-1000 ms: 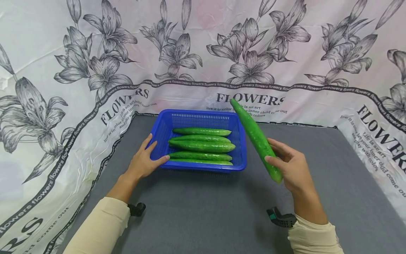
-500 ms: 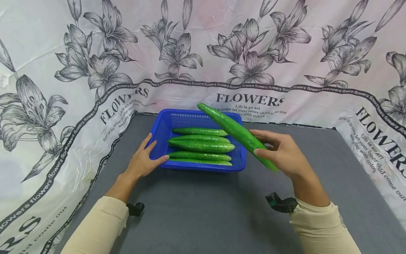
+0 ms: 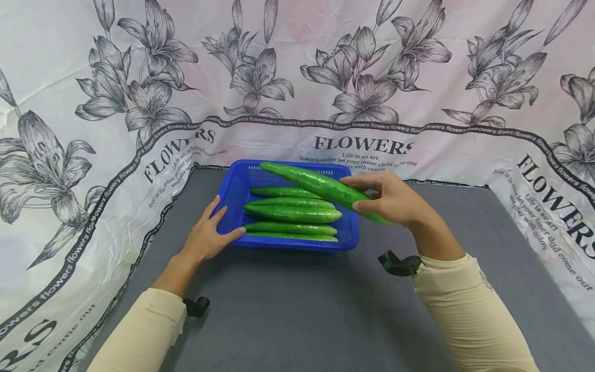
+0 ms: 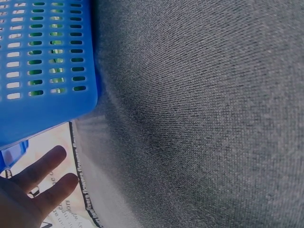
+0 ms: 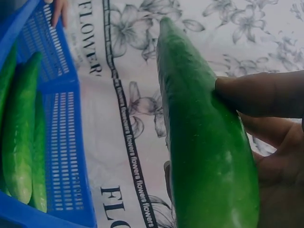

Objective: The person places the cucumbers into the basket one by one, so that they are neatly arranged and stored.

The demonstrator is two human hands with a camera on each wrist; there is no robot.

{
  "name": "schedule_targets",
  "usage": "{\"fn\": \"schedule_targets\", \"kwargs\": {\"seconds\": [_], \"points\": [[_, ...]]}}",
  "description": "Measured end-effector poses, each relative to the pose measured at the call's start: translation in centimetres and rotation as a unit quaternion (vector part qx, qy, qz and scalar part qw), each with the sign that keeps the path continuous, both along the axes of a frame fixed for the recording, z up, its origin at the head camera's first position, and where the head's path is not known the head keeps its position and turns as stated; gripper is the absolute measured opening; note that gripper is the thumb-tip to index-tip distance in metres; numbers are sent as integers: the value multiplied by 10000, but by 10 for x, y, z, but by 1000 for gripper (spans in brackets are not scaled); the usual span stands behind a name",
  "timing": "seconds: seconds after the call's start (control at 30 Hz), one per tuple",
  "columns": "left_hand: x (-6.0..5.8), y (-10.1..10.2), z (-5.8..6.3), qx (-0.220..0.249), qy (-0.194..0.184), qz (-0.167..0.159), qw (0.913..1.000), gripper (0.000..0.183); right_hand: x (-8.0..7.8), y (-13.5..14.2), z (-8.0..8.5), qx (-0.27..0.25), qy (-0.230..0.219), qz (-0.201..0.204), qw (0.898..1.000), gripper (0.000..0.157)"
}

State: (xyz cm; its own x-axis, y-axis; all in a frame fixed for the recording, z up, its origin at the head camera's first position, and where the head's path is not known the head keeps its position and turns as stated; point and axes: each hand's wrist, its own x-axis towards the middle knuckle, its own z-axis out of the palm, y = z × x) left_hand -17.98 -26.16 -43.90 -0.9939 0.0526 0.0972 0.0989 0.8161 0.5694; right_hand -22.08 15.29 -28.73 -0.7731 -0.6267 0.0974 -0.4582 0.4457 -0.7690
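Observation:
Thumb and several fingers of my right hand (image 3: pixel 390 199) grip a long green cucumber (image 3: pixel 316 185), held at a slant above the right and back part of a blue plastic basket (image 3: pixel 354 222). Its far end points up and to the left. In the right wrist view the held cucumber (image 5: pixel 204 156) fills the middle, with the thumb (image 5: pixel 256 95) on its side. Several more cucumbers (image 3: pixel 293 213) lie side by side in the basket. My left hand (image 3: pixel 206 237) is spread at the basket's left front corner, thumb tip at the rim. In the left wrist view two straight fingers (image 4: pixel 57 190) extend below the basket wall (image 4: pixel 47 111).
The basket stands on a dark grey tabletop (image 3: pixel 297 310). Behind and at both sides hangs a white cloth (image 3: pixel 297 67) printed with flowers and lettering. Dark wrist cameras (image 3: pixel 400 263) stick out from both sleeves.
My right hand has moved left with the cucumber, from beside the basket to over it, and the cucumber has tilted flatter. The left hand has stayed at the corner.

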Motion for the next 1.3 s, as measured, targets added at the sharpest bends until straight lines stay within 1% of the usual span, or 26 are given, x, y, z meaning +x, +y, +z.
{"fn": "schedule_targets", "kwargs": {"seconds": [0.13, 0.23, 0.4, 0.5, 0.73, 1.03, 1.2, 1.3], "points": [[0, 0, 0, -76, 31, -16, 10000, 95, -14, -9, 1, 334, -51, 78, 9994, 50], [0, 0, 0, -88, 35, -24, 10000, 95, -27, -17, -1, 453, -113, 219, 9987, 50], [1, 2, 0, -42, -17, -21, 10000, 95, -49, -29, -11, 552, -219, 509, 9969, 49], [2, 3, 1, -35, -30, -32, 10000, 95, -58, -35, -18, 689, -264, 586, 9955, 49], [1, 1, 0, -5, 70, -6, 10000, 94, -79, -53, -28, 716, -322, 820, 9935, 49], [2, 1, 1, 12, 73, -34, 10000, 94, -98, -81, -53, 793, -1018, 799, 9884, 51], [2, 1, 1, -1, 31, -31, 10000, 94, -103, -92, -66, 875, -1126, 849, 9861, 50], [1, 2, 1, -7, 38, -28, 10000, 94, -105, -96, -71, 996, -1061, 840, 9858, 49]]}}
